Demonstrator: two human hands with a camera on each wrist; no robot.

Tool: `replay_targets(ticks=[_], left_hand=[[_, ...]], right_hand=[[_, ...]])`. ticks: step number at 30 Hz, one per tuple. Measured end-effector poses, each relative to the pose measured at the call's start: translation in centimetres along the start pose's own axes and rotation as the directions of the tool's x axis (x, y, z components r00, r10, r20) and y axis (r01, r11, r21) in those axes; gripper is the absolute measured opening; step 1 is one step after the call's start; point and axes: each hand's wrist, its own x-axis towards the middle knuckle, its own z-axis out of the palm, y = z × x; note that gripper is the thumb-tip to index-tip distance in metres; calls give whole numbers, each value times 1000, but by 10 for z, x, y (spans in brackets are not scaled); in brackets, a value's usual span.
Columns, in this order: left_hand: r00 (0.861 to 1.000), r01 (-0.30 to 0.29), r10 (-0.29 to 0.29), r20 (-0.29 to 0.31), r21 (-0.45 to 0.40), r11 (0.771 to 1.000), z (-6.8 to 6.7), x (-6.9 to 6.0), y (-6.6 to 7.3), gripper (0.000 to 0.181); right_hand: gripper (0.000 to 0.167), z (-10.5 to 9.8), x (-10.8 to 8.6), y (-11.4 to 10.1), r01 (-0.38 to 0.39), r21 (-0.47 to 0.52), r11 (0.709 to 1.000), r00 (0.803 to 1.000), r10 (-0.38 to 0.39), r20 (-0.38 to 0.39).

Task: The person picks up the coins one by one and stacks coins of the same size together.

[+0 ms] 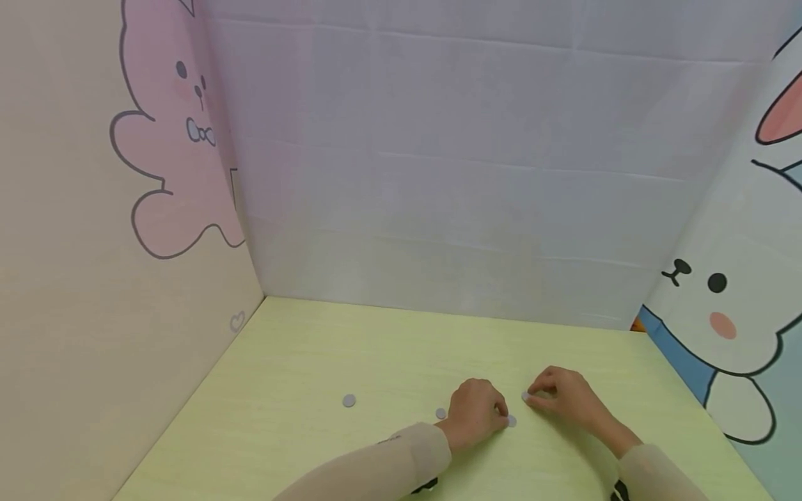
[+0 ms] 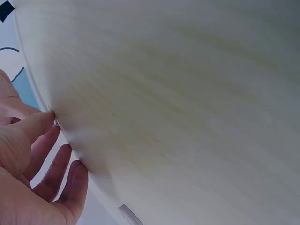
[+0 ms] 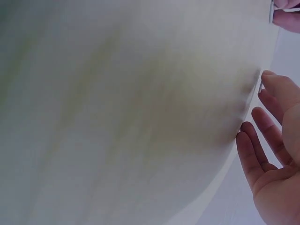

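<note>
Near the right half of the yellow table, my left hand [image 1: 476,410] pinches a silver-grey coin [image 1: 512,421] between thumb and fingertips, low at the tabletop. A little to its right, my right hand [image 1: 567,400] holds another coin [image 1: 525,396] by its edge. The two hands face each other with a small gap between. In the right wrist view, the left hand's coin [image 3: 271,12] stands on edge at its fingertips. A smaller-looking coin [image 1: 441,413] lies flat just left of my left wrist, and one more coin [image 1: 349,400] lies farther left.
The pale yellow tabletop [image 1: 301,362] runs back to a whitish cloth wall [image 1: 438,174]. A side panel with a pink cartoon bear [image 1: 166,139] stands at the left, and one with a white cartoon rabbit [image 1: 752,306] at the right.
</note>
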Motion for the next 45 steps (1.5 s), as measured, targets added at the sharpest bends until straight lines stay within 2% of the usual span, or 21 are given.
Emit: replay_targets(ticks=[5, 11, 18, 25, 45], left_hand=[[1000, -12, 12, -10, 11, 1000, -1, 0, 0, 9], [1000, -16, 16, -9, 14, 1000, 0, 1, -1, 8], [1000, -26, 26, -12, 14, 1000, 3, 2, -3, 8], [999, -35, 36, -28, 24, 999, 3, 1, -3, 8], [999, -33, 33, -8, -9, 999, 3, 2, -5, 6]], right_hand=[[5, 0, -6, -9, 30, 30, 999, 1000, -30, 1], [5, 3, -9, -17, 104, 66, 992, 995, -104, -11], [6, 6, -13, -25, 128, 95, 987, 992, -129, 11], [6, 9, -15, -29, 200, 105, 974, 980, -200, -15], [9, 14, -14, -30, 234, 114, 966, 972, -234, -9]])
